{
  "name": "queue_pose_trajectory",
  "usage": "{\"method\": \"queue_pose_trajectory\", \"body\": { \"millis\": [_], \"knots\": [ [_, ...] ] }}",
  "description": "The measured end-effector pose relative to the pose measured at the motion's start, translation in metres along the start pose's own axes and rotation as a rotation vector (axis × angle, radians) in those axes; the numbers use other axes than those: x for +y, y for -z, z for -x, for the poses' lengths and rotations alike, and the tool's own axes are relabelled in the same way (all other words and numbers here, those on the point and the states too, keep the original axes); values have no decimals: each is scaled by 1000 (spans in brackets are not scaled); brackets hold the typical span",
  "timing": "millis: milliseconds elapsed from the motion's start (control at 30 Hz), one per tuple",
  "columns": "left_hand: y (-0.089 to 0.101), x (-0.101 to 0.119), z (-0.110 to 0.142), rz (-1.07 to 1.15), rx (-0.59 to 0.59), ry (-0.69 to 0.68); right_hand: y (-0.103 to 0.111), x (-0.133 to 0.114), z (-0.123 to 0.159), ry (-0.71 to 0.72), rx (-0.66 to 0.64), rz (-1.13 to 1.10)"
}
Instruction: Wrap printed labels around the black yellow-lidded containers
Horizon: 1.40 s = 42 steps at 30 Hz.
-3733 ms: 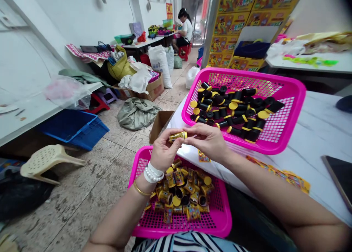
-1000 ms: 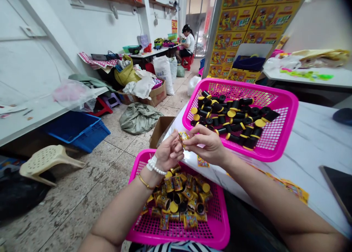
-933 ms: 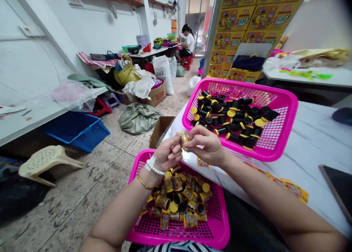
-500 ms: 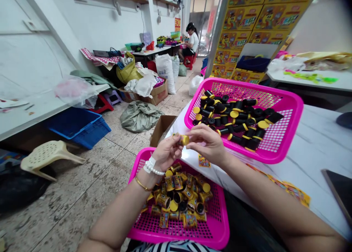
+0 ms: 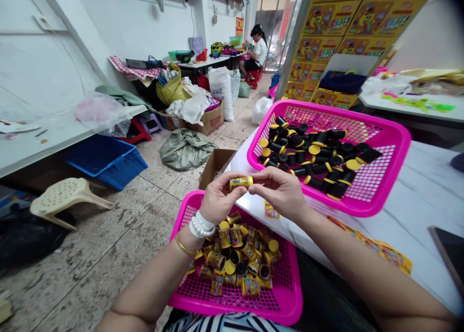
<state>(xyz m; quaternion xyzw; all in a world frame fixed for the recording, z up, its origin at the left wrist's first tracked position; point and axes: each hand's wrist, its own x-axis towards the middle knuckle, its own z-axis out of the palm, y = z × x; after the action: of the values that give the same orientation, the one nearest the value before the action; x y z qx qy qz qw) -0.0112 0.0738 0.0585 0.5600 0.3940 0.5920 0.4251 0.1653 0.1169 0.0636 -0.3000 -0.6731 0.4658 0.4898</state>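
Observation:
A small yellow labelled canister (image 5: 239,182) lies sideways between my hands, above the lower basket. My left hand (image 5: 219,199) grips its body between thumb and fingers. At its right end, my right hand (image 5: 279,189) pinches the canister with thumb and fingertips. Below, a pink basket (image 5: 290,303) holds many canisters wrapped in yellow labels (image 5: 250,287). On the table, another pink basket (image 5: 389,177) contains black canisters with yellow lids (image 5: 322,168). A loose label (image 5: 271,210) lies by my right hand, and a row of labels (image 5: 386,250) is under my right forearm.
The white marbled table (image 5: 427,187) carries a dark flat device (image 5: 447,254) at right. To the left are a cream stool (image 5: 65,199), a blue crate (image 5: 108,165) and a cardboard box (image 5: 215,165). Stacked yellow cartons (image 5: 326,27) stand behind. A person (image 5: 259,51) sits far back.
My left hand has turned, and the canister now lies level with its printed side showing. My right fingers have closed in on its end. The view has shifted slightly.

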Motion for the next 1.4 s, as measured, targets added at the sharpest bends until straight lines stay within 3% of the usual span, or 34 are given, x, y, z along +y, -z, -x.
{"method": "queue_pose_trajectory", "body": {
  "millis": [67, 133, 200, 333, 400, 600, 733, 800, 867, 933, 1000, 1167, 1300, 1400],
  "knots": [
    [1, 1, 0, -203, -23, -168, -2, 5, -2, -196, -46, -178],
    [2, 2, 0, -317, -32, -242, -4, 9, -4, -281, -82, -285],
    [4, 2, 1, -266, -16, -163, -5, 10, -5, -240, -80, -295],
    [10, -2, 6, 41, 44, 192, -4, 7, -2, -23, -69, -119],
    [11, -3, 8, 68, 37, 247, -5, 6, 0, 28, -71, -76],
    [7, 4, 12, -250, 37, -13, -9, 7, 1, -164, -57, -221],
    [6, 7, 13, -340, 13, -94, -10, 9, 1, -214, -156, -211],
    [6, 6, 13, -209, 64, -3, -10, 9, 2, -124, -150, -125],
    [6, 4, 14, -15, 101, 171, -8, 9, 3, 19, -126, 6],
    [8, 3, 16, 132, 72, 320, -7, 8, 3, 139, -131, 93],
    [10, 2, 17, 187, 42, 375, -5, 9, 3, 182, -157, 109],
    [12, 2, 16, 150, 53, 313, -4, 13, 2, 120, -184, 65],
    [10, 4, 14, 45, 30, 245, -6, 14, 4, 30, -115, 45],
    [7, 6, 16, -90, 34, 132, -7, 12, 3, -102, -67, -91]
  ]
}}
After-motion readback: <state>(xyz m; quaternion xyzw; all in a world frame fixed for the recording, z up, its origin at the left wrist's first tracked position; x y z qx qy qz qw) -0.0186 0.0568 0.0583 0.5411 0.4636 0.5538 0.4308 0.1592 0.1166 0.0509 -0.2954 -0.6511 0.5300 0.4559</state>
